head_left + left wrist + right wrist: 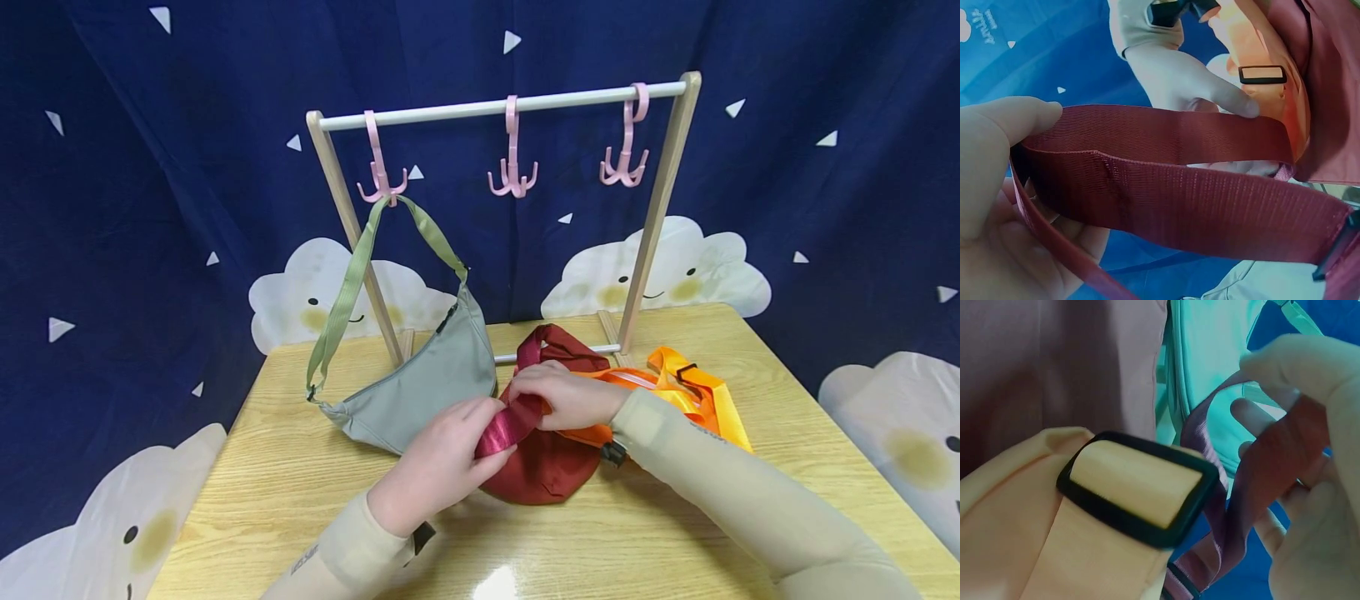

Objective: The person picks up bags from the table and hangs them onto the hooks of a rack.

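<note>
My left hand (446,454) grips the wine-red strap (504,430) of a dark red bag (547,471). In the left wrist view the strap forms a wide loop, running between thumb and fingers. Farther along the same strap (1285,462), my right hand (566,396) holds it with curled fingers. The red bag slumps on the table below both hands. An orange bag (592,435) lies partly over it, under my right wrist, with its black buckle (1135,487) close to the right wrist camera.
A grey-green bag (431,387) hangs by its strap from the left pink hook (381,179) of a wooden rack. The middle hook (512,171) and right hook (624,162) hang bare on the white rail (450,112). The table (247,500) has a light wood top.
</note>
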A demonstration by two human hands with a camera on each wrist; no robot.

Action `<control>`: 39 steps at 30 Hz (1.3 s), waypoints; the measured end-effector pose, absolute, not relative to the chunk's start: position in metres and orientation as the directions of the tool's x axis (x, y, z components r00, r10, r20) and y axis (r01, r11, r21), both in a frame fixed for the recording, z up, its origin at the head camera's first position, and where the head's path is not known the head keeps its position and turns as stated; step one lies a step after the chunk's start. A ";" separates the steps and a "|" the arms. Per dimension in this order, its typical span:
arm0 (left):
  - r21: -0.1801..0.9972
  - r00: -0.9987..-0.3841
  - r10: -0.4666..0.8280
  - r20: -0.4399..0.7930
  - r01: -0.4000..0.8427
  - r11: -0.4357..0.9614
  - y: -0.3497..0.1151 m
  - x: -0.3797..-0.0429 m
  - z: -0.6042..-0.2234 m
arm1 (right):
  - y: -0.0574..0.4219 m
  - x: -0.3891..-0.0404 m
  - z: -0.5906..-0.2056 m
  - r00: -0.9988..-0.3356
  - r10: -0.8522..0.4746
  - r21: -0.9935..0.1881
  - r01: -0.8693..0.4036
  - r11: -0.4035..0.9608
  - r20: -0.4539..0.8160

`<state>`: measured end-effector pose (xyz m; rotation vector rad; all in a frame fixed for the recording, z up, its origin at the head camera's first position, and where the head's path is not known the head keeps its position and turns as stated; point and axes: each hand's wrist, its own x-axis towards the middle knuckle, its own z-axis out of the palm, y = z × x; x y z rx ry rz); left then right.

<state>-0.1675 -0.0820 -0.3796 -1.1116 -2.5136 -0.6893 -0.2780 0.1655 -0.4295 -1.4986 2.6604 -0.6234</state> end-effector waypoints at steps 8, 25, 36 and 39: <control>0.330 -0.676 0.584 0.451 0.733 0.594 -0.086 -0.165 -0.374 | 0.169 -0.285 -0.430 -0.589 -0.775 -0.343 -0.794 0.501 0.230; 0.333 -0.648 0.558 0.518 0.754 0.566 -0.092 -0.165 -0.369 | 0.170 -0.287 -0.424 -0.645 -0.728 -0.383 -0.749 0.541 0.233; 0.300 -0.605 0.573 0.552 0.786 0.541 -0.094 -0.163 -0.366 | 0.162 -0.282 -0.437 -0.573 -0.797 -0.336 -0.801 0.496 0.191; 0.299 -0.601 0.575 0.554 0.789 0.536 -0.094 -0.161 -0.365 | 0.161 -0.280 -0.435 -0.572 -0.798 -0.333 -0.803 0.495 0.193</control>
